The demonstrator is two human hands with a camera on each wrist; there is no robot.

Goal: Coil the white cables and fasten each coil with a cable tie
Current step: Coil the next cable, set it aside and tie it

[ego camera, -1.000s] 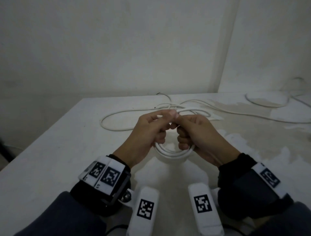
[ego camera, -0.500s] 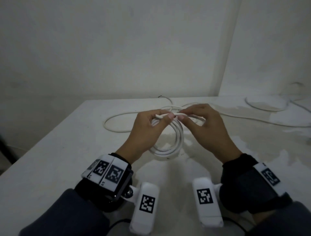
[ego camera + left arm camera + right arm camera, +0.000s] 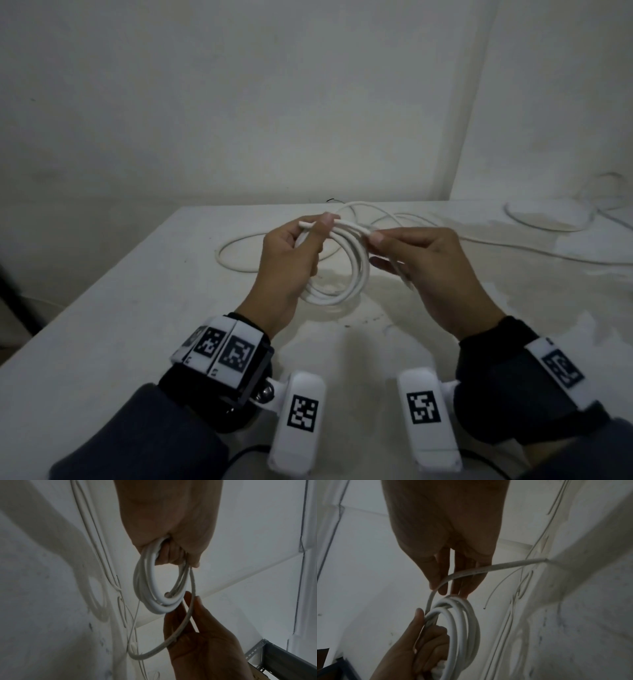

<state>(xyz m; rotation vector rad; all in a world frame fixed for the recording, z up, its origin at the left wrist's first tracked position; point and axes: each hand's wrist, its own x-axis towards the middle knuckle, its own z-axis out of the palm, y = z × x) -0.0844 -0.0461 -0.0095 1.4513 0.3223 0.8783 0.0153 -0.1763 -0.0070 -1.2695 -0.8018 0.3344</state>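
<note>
Head view: left hand (image 3: 291, 253) grips coil (image 3: 346, 274) of white cable, fingers curled through loops, above table (image 3: 120, 308). Right hand (image 3: 428, 270) pinches loose strand (image 3: 467, 573) between thumb and forefinger just beside coil. Slack trails onto table.

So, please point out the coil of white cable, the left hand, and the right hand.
coil of white cable (image 3: 356, 274), head view, right side of loops.
left hand (image 3: 287, 263), head view, back of hand.
right hand (image 3: 435, 270), head view, back of hand.
</note>
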